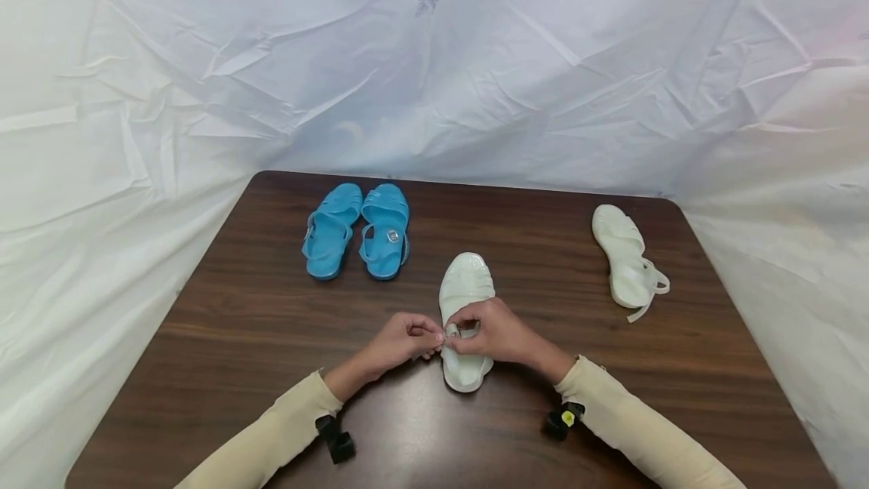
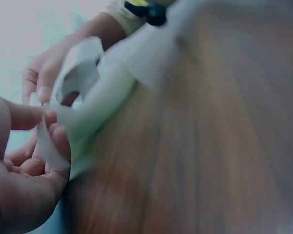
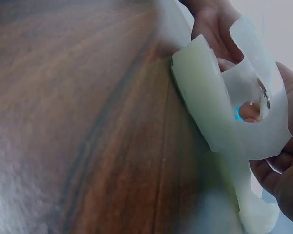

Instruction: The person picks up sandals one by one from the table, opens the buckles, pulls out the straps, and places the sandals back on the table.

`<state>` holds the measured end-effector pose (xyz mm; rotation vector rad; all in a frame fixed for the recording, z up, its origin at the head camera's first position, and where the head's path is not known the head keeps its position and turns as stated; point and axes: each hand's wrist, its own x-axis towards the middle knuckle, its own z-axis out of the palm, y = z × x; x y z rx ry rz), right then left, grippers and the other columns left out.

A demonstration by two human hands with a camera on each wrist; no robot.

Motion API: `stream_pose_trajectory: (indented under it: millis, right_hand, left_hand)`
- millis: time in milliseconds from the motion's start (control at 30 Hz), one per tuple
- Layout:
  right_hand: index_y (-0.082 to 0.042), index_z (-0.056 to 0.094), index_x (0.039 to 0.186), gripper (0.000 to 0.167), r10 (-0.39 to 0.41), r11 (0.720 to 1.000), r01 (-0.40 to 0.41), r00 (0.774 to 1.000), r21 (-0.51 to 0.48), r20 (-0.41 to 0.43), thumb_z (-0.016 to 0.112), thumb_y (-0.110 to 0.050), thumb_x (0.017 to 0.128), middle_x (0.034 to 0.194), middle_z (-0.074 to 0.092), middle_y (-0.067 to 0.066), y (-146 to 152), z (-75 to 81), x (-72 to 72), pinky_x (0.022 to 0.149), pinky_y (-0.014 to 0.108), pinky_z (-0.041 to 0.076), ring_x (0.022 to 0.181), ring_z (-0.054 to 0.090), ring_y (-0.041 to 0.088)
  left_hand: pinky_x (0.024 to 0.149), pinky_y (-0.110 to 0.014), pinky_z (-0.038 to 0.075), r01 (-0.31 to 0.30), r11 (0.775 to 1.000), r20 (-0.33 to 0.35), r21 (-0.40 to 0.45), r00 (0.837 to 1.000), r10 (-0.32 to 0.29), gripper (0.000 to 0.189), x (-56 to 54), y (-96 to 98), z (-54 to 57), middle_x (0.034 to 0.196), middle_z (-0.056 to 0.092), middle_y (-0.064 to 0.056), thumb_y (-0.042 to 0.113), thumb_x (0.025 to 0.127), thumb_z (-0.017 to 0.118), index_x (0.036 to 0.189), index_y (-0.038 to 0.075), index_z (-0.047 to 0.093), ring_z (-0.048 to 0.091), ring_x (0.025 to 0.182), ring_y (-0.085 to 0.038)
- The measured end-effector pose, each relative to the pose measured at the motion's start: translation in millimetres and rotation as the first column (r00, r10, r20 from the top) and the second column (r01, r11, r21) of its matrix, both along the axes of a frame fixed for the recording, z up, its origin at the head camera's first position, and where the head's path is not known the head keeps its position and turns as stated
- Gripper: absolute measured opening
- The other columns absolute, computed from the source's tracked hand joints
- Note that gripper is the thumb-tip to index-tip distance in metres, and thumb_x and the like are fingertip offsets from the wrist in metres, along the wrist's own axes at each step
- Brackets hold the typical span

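Observation:
A white sandal (image 1: pixel 467 281) lies sole down near the table's middle, its toe pointing away from me. My left hand (image 1: pixel 406 338) is at the left side of its ankle opening, and in the left wrist view thumb and fingers pinch the loose strap (image 2: pixel 50 148). From the right, my right hand (image 1: pixel 498 332) reaches over the sandal and pinches the strap by the buckle, partly hidden by the fingers. In the right wrist view the heel part (image 3: pixel 205 92) and looped strap (image 3: pixel 268 131) stand up between both hands.
A pair of blue sandals (image 1: pixel 385 206) lies at the back left. Another white sandal (image 1: pixel 621 247), its strap undone, lies at the back right. The brown table (image 1: pixel 271 368) has white sheeting (image 1: pixel 434 81) hanging behind it and at the sides.

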<state>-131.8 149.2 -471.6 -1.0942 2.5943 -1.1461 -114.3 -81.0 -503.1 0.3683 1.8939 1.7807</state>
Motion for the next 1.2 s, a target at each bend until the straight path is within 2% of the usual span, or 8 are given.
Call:
stream_pose_trajectory:
  millis: [167, 267, 333, 467, 600, 733, 1000, 1200]
  right_hand:
    - [-0.019, 0.079, 0.093, 0.008, -0.023, 1.000, 0.023, 1.000, -0.007, -0.003, 0.081, -0.022, 0.086, 0.083, 0.071, -0.017, 2.0, -0.8, 0.8, 0.068, 0.023, 0.054, 0.076, 0.065, 0.007]
    - [-0.018, 0.079, 0.092, 0.008, -0.027, 0.999, 0.026, 1.000, -0.017, -0.005, 0.082, -0.021, 0.085, 0.083, 0.072, -0.016, 2.5, -0.6, 0.8, 0.068, 0.024, 0.055, 0.076, 0.065, 0.006]
    - [-0.018, 0.080, 0.093, 0.008, -0.027, 0.999, 0.027, 1.000, -0.026, 0.004, 0.082, -0.021, 0.085, 0.084, 0.072, -0.016, 3.0, -1.0, 0.3, 0.068, 0.024, 0.055, 0.076, 0.064, 0.004]
    - [-0.019, 0.080, 0.093, 0.009, -0.022, 0.999, 0.023, 0.999, -0.032, 0.042, 0.083, -0.022, 0.085, 0.085, 0.072, -0.016, 2.1, -1.8, 0.0, 0.070, 0.023, 0.055, 0.079, 0.064, 0.002]
    - [-0.019, 0.080, 0.093, 0.010, -0.010, 0.999, 0.011, 0.999, -0.039, 0.034, 0.084, -0.024, 0.085, 0.084, 0.072, -0.017, 0.1, -2.1, 0.1, 0.071, 0.023, 0.055, 0.079, 0.063, 0.003]
    - [-0.018, 0.079, 0.091, 0.010, -0.030, 0.998, 0.031, 0.999, -0.046, 0.024, 0.084, -0.022, 0.083, 0.080, 0.070, -0.016, 0.6, -2.4, 0.8, 0.066, 0.022, 0.053, 0.074, 0.061, 0.004]
    - [-0.017, 0.079, 0.090, 0.010, -0.062, 0.997, 0.064, 0.997, -0.043, 0.042, 0.085, -0.021, 0.082, 0.079, 0.071, -0.015, 2.4, -2.0, 2.5, 0.063, 0.020, 0.051, 0.070, 0.060, 0.003]
    - [-0.017, 0.080, 0.092, 0.012, -0.053, 0.998, 0.056, 0.997, -0.043, 0.054, 0.085, -0.024, 0.083, 0.081, 0.073, -0.015, 1.6, -3.4, 2.6, 0.065, 0.021, 0.053, 0.074, 0.062, 0.001]
  left_hand:
    - [0.059, -0.024, 0.050, 0.034, 0.994, -0.105, -0.106, 0.993, -0.045, 0.018, 1.7, -8.7, 2.8, 0.083, 0.072, -0.009, 0.014, 0.098, 0.066, 0.101, -0.003, 0.072, 0.062, 0.068, -0.012]
    - [0.057, -0.023, 0.047, 0.045, 0.989, -0.129, -0.143, 0.990, -0.063, 0.017, 1.5, -11.4, 4.4, 0.081, 0.071, -0.006, 0.014, 0.097, 0.068, 0.096, -0.002, 0.074, 0.058, 0.066, -0.010]
    - [0.057, -0.022, 0.046, 0.044, 0.989, -0.123, -0.144, 0.991, -0.062, 0.017, 1.2, -11.1, 4.6, 0.080, 0.071, -0.004, 0.013, 0.097, 0.068, 0.097, -0.002, 0.075, 0.057, 0.065, -0.010]
    - [0.062, -0.022, 0.046, 0.042, 0.993, -0.064, -0.109, 0.997, -0.049, 0.016, 0.5, -6.8, 3.9, 0.082, 0.070, -0.002, 0.011, 0.099, 0.067, 0.102, -0.003, 0.074, 0.058, 0.070, -0.009]
    - [0.068, -0.023, 0.049, 0.029, 0.997, -0.050, -0.077, 0.998, -0.033, 0.018, -0.2, -2.0, 3.7, 0.086, 0.071, -0.001, 0.011, 0.099, 0.066, 0.104, -0.005, 0.073, 0.060, 0.076, -0.008]
    - [0.070, -0.023, 0.051, 0.005, 0.999, -0.054, -0.053, 0.999, -0.008, 0.019, 1.3, -2.0, 3.2, 0.089, 0.074, -0.004, 0.012, 0.098, 0.068, 0.104, -0.005, 0.073, 0.063, 0.078, -0.007]
    - [0.067, -0.025, 0.057, 0.084, 0.993, -0.062, -0.081, 0.994, -0.089, 0.019, 4.4, -8.1, 5.3, 0.085, 0.074, -0.011, 0.010, 0.099, 0.065, 0.099, -0.008, 0.072, 0.067, 0.072, -0.011]
    - [0.069, -0.025, 0.057, 0.053, 0.998, -0.012, -0.022, 0.999, -0.053, 0.018, 2.2, -2.1, 3.5, 0.084, 0.072, -0.007, 0.004, 0.099, 0.064, 0.103, -0.011, 0.071, 0.065, 0.076, -0.010]
